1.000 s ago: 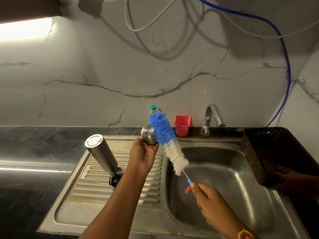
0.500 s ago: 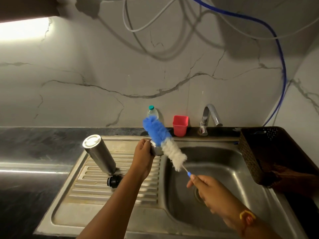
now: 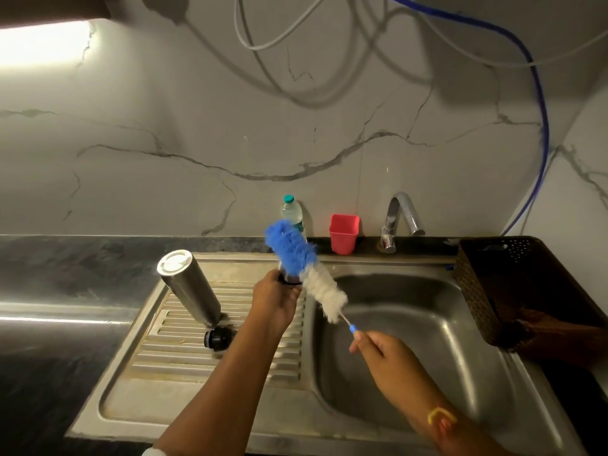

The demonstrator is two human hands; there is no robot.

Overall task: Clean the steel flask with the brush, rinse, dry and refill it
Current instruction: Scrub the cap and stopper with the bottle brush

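Observation:
The steel flask stands tilted, mouth down, on the drainboard, with a black stopper at its lower end. My left hand grips the flask's small steel cap above the drainboard's right edge; the hand and the bristles hide most of it. My right hand pinches the thin blue-tipped handle of the bottle brush over the sink basin. Its blue and white bristles lie across the cap, blue end pointing up and left.
A steel sink basin lies below my right hand. Along the back ledge stand a plastic bottle, a red cup and a tap. A brown basket sits at the right. Hoses hang on the marble wall.
My left hand turned the cap from facing me to sideways and lowered it. The brush swung left and down against the cap. The flask has not moved.

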